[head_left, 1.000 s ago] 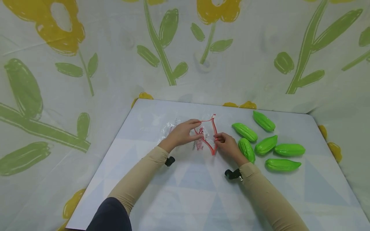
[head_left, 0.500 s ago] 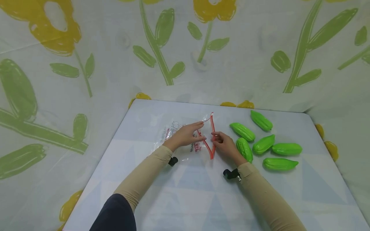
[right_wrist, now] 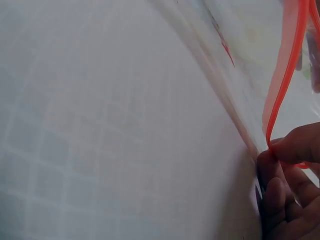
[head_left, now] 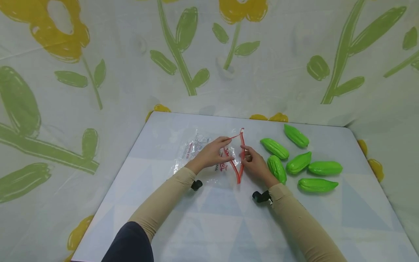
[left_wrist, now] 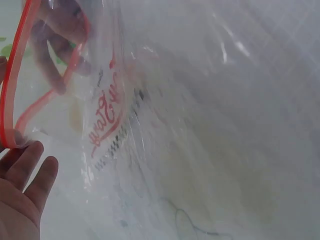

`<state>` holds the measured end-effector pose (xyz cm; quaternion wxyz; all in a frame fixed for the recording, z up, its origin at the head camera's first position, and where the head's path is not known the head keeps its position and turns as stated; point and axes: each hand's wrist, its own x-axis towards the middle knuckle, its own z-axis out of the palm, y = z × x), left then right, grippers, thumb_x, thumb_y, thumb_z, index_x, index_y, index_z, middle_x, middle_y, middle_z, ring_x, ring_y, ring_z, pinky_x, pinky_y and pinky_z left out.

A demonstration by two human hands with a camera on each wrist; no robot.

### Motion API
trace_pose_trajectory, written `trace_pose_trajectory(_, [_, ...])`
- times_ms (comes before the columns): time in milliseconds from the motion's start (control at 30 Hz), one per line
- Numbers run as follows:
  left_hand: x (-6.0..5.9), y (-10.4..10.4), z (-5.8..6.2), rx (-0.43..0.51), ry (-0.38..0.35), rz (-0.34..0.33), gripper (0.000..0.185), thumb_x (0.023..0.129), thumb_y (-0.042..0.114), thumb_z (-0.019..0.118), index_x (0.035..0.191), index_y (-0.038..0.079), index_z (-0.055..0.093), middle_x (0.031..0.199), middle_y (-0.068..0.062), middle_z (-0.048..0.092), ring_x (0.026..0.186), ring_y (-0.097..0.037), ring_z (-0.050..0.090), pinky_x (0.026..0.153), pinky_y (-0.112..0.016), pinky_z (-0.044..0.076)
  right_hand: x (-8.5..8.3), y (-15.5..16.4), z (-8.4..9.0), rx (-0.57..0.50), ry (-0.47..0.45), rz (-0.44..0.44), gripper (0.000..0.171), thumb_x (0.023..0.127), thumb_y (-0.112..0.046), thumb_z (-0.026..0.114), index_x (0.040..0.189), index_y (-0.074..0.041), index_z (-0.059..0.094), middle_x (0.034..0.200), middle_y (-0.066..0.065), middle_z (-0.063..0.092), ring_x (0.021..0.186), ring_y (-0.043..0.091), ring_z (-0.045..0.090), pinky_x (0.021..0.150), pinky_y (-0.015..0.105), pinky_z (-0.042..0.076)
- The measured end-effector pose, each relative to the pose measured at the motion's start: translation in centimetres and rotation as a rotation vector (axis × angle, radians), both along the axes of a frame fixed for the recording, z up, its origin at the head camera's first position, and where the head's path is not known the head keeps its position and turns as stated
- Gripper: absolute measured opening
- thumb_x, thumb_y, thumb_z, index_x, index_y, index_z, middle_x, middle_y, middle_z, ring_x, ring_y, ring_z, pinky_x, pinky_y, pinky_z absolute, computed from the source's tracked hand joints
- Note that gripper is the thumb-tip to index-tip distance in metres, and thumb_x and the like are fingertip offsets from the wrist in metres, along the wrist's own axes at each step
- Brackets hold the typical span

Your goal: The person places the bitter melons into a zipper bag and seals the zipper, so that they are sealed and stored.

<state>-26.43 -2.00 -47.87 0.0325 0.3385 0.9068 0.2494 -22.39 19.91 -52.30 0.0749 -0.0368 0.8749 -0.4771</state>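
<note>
A: Bag first — where do you have it?

B: Lying on the surface, near the middle, with the red zip strip turned toward the right and its mouth parted.

A: And your left hand?

B: You pinch the near lip of the zip with thumb and fingers curled on it; the left wrist view shows your fingers at the red edge, with print visible through the clear plastic.

A: Your right hand?

B: You pinch the other lip of the strip; the right wrist view shows your fingers closed on the red strip.

A: What lies about you?

B: Six green gourds in a loose cluster on the surface, right of the bag; one lies just beside your right hand. Flowered cloth hangs behind and around.
</note>
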Motion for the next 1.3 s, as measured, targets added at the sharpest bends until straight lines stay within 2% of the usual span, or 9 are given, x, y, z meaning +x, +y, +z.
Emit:
trace_pose_trajectory(167, [-0.1, 0.0, -0.2, 0.002, 0.019, 0.021, 0.081, 0.08, 0.06, 0.06, 0.144, 0.016, 0.037, 0.144, 0.002, 0.036, 0.13, -0.015, 0.037, 0.105, -0.033, 0.038, 0.0, 0.0, 0.0, -0.044, 0.005, 0.038, 0.059, 0.089, -0.011, 0.061, 0.141, -0.022, 0.037, 0.12, 0.005, 0.058, 0.089, 0.022, 0.053, 0.07, 0.03, 0.05])
trace_pose_trajectory(267, [-0.1, 0.0, -0.5, 0.013, -0.006, 0.034, 0.083, 0.079, 0.063, 0.058, 0.144, 0.017, 0.036, 0.143, 0.001, 0.036, 0.127, -0.015, 0.041, 0.102, -0.033, 0.041, 0.0, -0.1, -0.1, -0.079, 0.008, 0.061, 0.058, 0.089, -0.011, 0.061, 0.141, -0.022, 0.037, 0.12, 0.003, 0.059, 0.089, 0.022, 0.054, 0.066, 0.03, 0.051])
trace_pose_trajectory(367, [-0.1, 0.1, -0.9, 0.019, -0.033, 0.037, 0.085, 0.078, 0.064, 0.058, 0.145, 0.017, 0.035, 0.143, 0.001, 0.034, 0.125, -0.016, 0.042, 0.101, -0.035, 0.042, -0.1, -0.3, -0.4, -0.1, 0.017, 0.068, 0.058, 0.089, -0.012, 0.062, 0.141, -0.021, 0.038, 0.118, 0.002, 0.06, 0.092, 0.021, 0.057, 0.067, 0.029, 0.052])
trace_pose_trajectory(633, [0.0, 0.0, -1.3, -0.042, -0.057, -0.01, 0.089, 0.08, 0.066, 0.055, 0.147, 0.015, 0.027, 0.153, 0.005, 0.021, 0.138, -0.014, 0.023, 0.111, -0.035, 0.027, -0.3, -0.4, -0.7, -0.09, 0.058, 0.063, 0.058, 0.089, -0.01, 0.062, 0.141, -0.016, 0.039, 0.117, 0.006, 0.061, 0.094, 0.021, 0.061, 0.075, 0.031, 0.053])
trace_pose_trajectory(767, [0.0, -0.1, -1.3, -0.029, -0.089, -0.046, 0.096, 0.076, 0.068, 0.057, 0.149, 0.016, 0.024, 0.154, 0.005, 0.018, 0.139, -0.014, 0.02, 0.112, -0.035, 0.024, -0.4, -0.4, -0.6, -0.082, 0.051, 0.06, 0.057, 0.089, -0.01, 0.061, 0.141, -0.016, 0.038, 0.118, 0.007, 0.06, 0.097, 0.021, 0.06, 0.079, 0.033, 0.053])
trace_pose_trajectory(867, [0.1, -0.3, -1.3, -0.017, -0.1, -0.048, 0.099, 0.073, 0.07, 0.058, 0.149, 0.018, 0.021, 0.154, 0.004, 0.018, 0.139, -0.014, 0.02, 0.112, -0.035, 0.025, -0.4, -0.3, -0.6, -0.078, 0.029, 0.05, 0.057, 0.089, -0.012, 0.062, 0.141, -0.019, 0.039, 0.118, 0.005, 0.06, 0.098, 0.02, 0.06, 0.081, 0.034, 0.053])
trace_pose_trajectory(1100, [0.4, -0.4, -1.0, 0.007, -0.06, 0.01, 0.092, 0.079, 0.067, 0.055, 0.149, 0.017, 0.023, 0.152, -0.002, 0.024, 0.138, -0.019, 0.024, 0.111, -0.037, 0.027, -0.7, -0.3, -0.7, -0.081, 0.005, 0.047, 0.058, 0.089, -0.012, 0.061, 0.141, -0.021, 0.038, 0.119, 0.003, 0.06, 0.096, 0.02, 0.058, 0.081, 0.033, 0.052])
trace_pose_trajectory(1300, [0.6, -0.6, -0.2, 0.023, -0.041, 0.082, 0.087, 0.079, 0.062, 0.058, 0.147, 0.018, 0.028, 0.15, 0.0, 0.029, 0.137, -0.017, 0.027, 0.11, -0.036, 0.029, -0.7, -0.3, -0.6, -0.077, -0.012, 0.037, 0.057, 0.089, -0.012, 0.062, 0.14, -0.023, 0.039, 0.117, 0.0, 0.06, 0.093, 0.02, 0.056, 0.079, 0.033, 0.05])
